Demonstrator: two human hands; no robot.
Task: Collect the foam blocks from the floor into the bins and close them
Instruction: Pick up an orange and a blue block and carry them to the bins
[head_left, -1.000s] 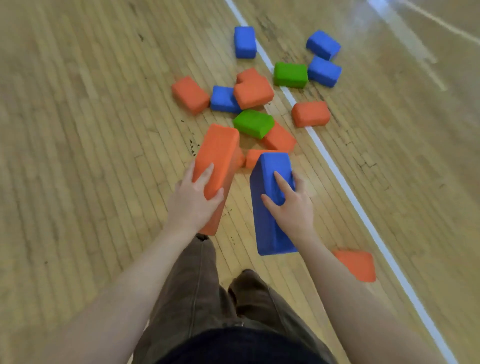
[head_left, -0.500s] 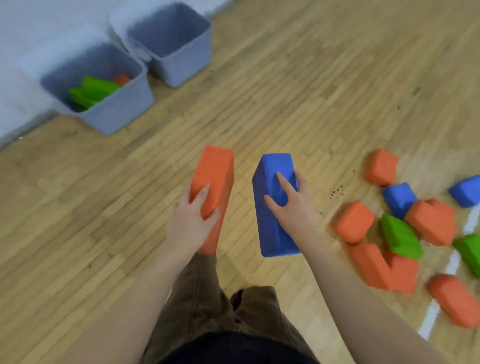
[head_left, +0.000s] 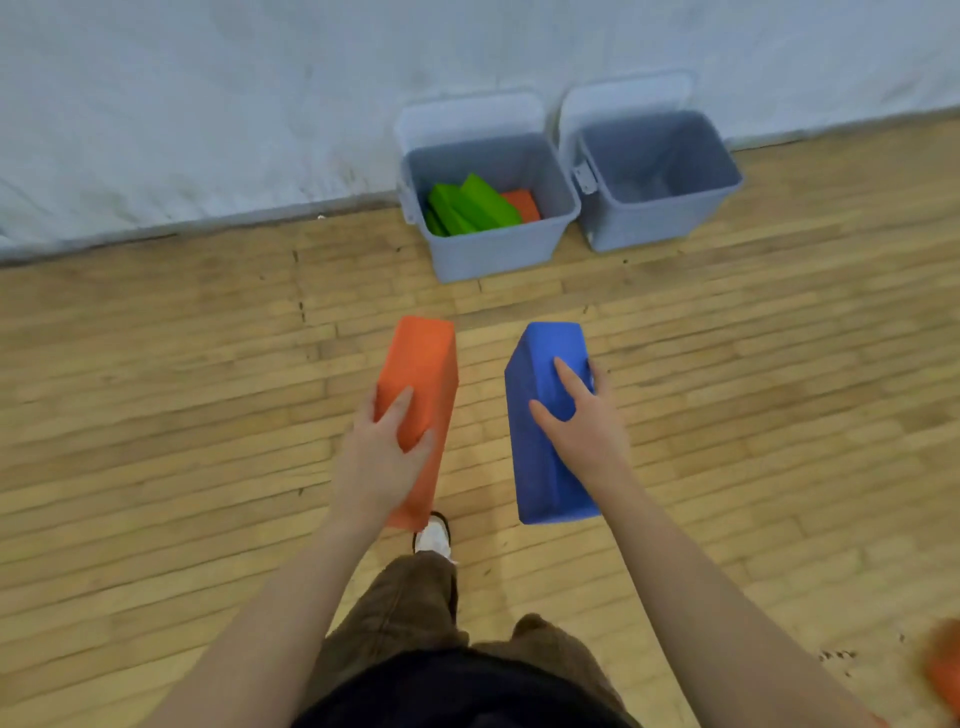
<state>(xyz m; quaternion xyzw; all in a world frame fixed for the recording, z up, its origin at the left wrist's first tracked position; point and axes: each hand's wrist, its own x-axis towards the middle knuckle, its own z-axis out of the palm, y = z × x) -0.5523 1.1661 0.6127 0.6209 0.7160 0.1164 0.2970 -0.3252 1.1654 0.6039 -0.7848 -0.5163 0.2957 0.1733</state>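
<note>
Left hand (head_left: 382, 462) grips one orange block (head_left: 421, 379), right hand (head_left: 582, 426) one blue block (head_left: 540, 415); two open bins (head_left: 493, 254) ahead.

Orange block (head_left: 421, 374), blue block (head_left: 540, 415) aloft; two open bins (head_left: 498, 254).

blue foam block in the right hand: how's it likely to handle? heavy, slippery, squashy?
Probably light for its size: the right hand carries the blue block alone, its grip covering only part of one end. Probably not slippery: the surface looks matte and the block sits steady. Likely fairly firm, since its edges stay straight under the fingers. Flat faces suggest no rolling.
</note>
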